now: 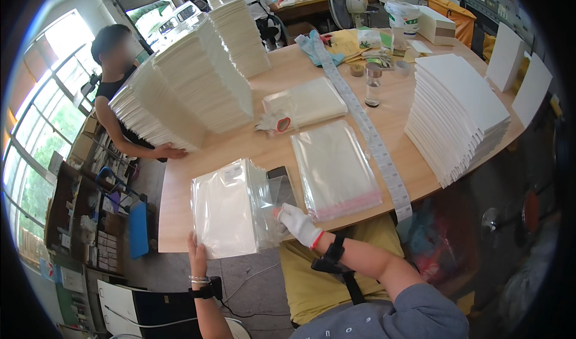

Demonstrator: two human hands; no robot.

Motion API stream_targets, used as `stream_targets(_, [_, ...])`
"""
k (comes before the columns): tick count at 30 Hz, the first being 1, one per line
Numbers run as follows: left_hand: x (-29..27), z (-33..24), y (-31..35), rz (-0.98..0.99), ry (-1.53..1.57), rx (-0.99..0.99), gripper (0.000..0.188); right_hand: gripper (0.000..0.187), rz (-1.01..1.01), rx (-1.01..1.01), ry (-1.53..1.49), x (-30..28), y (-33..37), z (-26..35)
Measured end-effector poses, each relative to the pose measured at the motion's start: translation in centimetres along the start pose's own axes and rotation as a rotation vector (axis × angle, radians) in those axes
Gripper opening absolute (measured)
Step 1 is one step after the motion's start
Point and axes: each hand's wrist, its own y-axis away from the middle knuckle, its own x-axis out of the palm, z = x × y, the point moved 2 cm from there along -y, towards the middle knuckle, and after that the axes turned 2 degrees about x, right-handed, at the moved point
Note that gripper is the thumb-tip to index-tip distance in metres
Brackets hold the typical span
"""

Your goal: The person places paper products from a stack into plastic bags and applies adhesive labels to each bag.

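Note:
A stack of white sheets in clear plastic sleeves (223, 210) lies near the table's front edge. My bare left hand (197, 254) rests against its lower left side, fingers stretched along the edge. My right hand (300, 225), in a white glove with a red cuff, is closed at the loose clear flap (271, 204) on the stack's right side, with thumb and fingertips pinched together on the film. Under that flap lies a dark phone-like slab (283, 180), partly covered. Just right of it is a pile of flat clear plastic sleeves (336, 168) with a pinkish strip along the near edge.
Tall stacks of white sheets (198, 81) stand at the back left, where another person's hand (171, 152) touches their base. Behind the sleeves lies another plastic pack (312, 102). A long printed strip (366, 123), a glass bottle (372, 86) and a leaning white stack (459, 111) occupy the right.

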Motion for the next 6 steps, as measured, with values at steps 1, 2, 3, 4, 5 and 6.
stream_targets(1, [-0.1, 0.0, -0.1, 0.003, -0.046, -0.004, 0.051, 0.02, -0.004, 0.151, -0.134, -0.4, -0.5, -0.7])
stream_targets(2, [-0.1, -0.3, -0.5, 0.008, -0.095, 0.002, 0.052, 0.024, 0.056, 0.259, -0.234, -0.4, -1.4, -1.0])
stream_targets(3, [0.1, -0.5, -0.5, 0.019, -0.128, -0.003, 0.053, 0.028, 0.083, 0.114, -0.141, -0.5, -2.1, -1.0])
stream_targets(4, [0.3, -0.8, -0.5, 0.03, -0.161, -0.009, 0.054, 0.032, 0.11, -0.03, -0.048, -0.5, -2.6, -1.1])
stream_targets(5, [0.1, -1.1, -0.5, 0.033, -0.202, -0.015, 0.055, 0.037, 0.147, -0.173, 0.044, -0.1, -2.7, -1.0])
stream_targets(6, [-0.5, -0.4, -0.6, 0.05, -0.228, 0.004, 0.056, 0.037, 0.153, -0.175, 0.044, 0.1, -2.9, -1.0])
